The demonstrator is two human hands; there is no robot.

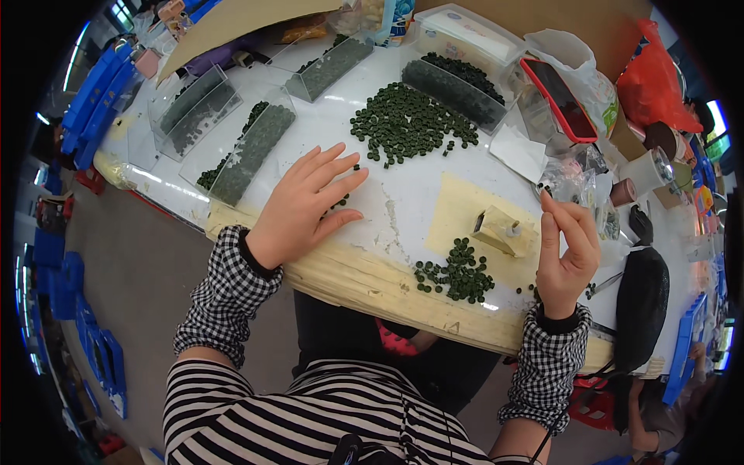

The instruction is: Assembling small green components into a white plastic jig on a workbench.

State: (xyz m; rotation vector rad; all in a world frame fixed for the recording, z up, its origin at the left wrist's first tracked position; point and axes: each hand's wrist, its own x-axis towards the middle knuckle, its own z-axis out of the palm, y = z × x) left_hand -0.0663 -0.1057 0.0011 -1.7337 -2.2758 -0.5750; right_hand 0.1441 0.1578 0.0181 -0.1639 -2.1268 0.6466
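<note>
My left hand [302, 203] lies over the white tabletop with its fingers stretched apart. A few small dark green round pieces show beside and under its fingers. At the right, my right hand [570, 252] is raised with thumb and fingers pinched together. Dark specks show at its fingertips, but I cannot tell whether a piece is between them. Left of it stands a yellow taped block [500, 232] with a small metal pin on top. A small heap of dark green pieces [465, 275] lies in front of the block. Farther back spreads a larger pile of green pieces [411, 120].
Several transparent trays hold dark pieces, among them a long tray [252, 155] and a back tray [453, 97]. A red-cased phone [559, 101] leans among plastic bags at the right. A black pouch [642, 306] sits near the right edge. Yellow tape covers the table's front edge [372, 291].
</note>
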